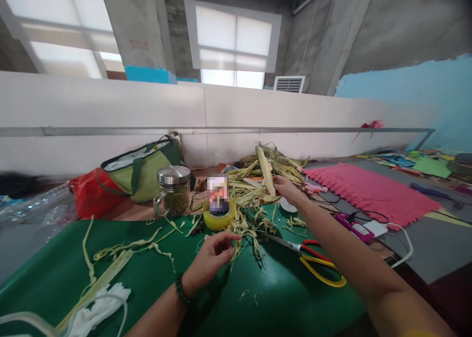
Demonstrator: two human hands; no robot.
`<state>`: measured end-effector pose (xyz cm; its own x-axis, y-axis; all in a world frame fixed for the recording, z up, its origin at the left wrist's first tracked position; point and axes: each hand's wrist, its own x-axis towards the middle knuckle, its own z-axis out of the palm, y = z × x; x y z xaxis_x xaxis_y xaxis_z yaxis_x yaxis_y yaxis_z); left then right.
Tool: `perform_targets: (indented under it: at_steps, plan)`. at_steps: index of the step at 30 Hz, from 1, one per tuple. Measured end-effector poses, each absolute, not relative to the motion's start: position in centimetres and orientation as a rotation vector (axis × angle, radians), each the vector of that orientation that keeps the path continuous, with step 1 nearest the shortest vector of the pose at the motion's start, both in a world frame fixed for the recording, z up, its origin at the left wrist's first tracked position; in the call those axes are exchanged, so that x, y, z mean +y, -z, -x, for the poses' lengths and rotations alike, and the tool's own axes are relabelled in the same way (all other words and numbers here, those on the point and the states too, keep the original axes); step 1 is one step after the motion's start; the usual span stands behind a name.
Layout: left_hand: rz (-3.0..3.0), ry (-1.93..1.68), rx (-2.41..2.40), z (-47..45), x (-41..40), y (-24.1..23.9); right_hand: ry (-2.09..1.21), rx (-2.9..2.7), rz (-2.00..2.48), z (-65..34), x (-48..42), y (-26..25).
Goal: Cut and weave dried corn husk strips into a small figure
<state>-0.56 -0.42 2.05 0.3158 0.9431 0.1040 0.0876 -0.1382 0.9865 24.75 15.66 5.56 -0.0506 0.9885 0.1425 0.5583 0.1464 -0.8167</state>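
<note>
My right hand (285, 188) reaches far forward and pinches a long pale green corn husk leaf (265, 168) at the pile of husks (265, 174). My left hand (212, 254), with a dark bead bracelet on the wrist, rests on the green mat (147, 273) with fingers curled on thin husk strips (236, 238). Scissors with red and yellow handles (313, 262) lie on the mat under my right forearm. A roll of yellow tape (219, 220) stands just beyond my left hand, with a phone propped on it.
A glass jar mug with a metal lid (172, 191) stands left of the tape, before a green bag (143, 172) and a red bag (86, 194). A pink knitted mat (365, 189), a purple device with cables (354, 225) and white tissue (98, 307) lie around.
</note>
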Motion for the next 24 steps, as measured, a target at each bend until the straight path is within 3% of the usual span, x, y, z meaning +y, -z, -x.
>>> perform_targets:
  at_steps: [5,11,19,24]
  plan:
    - [-1.565,-0.994,1.081,0.6,-1.0,-3.6,-0.907,-1.474,1.232,-25.7,13.9,-5.6]
    - [-2.013,-0.974,1.252,-0.5,-1.8,-5.7,-0.867,-1.365,1.122,-27.1,12.0,-6.4]
    - [-2.061,-1.016,1.257,-5.1,4.6,-4.2,-0.6,-1.43,1.208,-25.3,9.9,-6.0]
    - [-1.707,-1.044,1.152,-6.4,5.8,-3.4,-0.368,-1.62,1.338,-22.7,6.3,-5.1]
